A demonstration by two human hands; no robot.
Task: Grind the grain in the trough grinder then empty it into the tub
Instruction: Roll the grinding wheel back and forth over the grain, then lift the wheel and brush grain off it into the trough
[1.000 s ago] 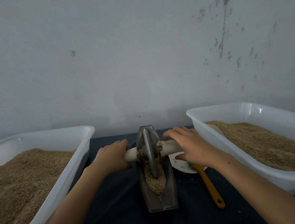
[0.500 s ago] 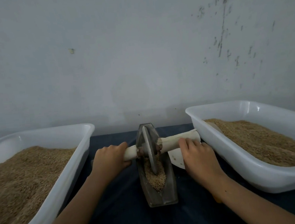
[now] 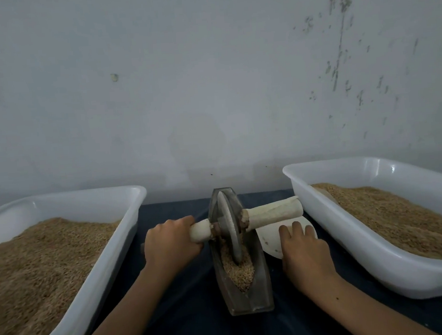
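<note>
A metal trough grinder (image 3: 252, 298) stands on the dark cloth between two tubs, with brown grain (image 3: 239, 272) in its groove. Its metal wheel (image 3: 230, 228) stands upright in the grain on a pale wooden axle. My left hand (image 3: 170, 244) grips the left handle (image 3: 200, 229). The right handle (image 3: 272, 212) is bare and points toward the right tub. Below it, my right hand (image 3: 305, 256) rests on a white scoop (image 3: 270, 240) beside the trough, fingers laid over its bowl; the thumb is hidden.
A white tub (image 3: 57, 199) heaped with grain fills the left side. A second white tub (image 3: 384, 273) of grain sits at the right, close to the axle's end. A pale wall rises just behind the table. Dark cloth (image 3: 202, 329) shows in front of the trough.
My right hand has let go of the right handle and dropped down onto the white scoop. The left hand kept its grip, and the wheel stayed near the trough's far end.
</note>
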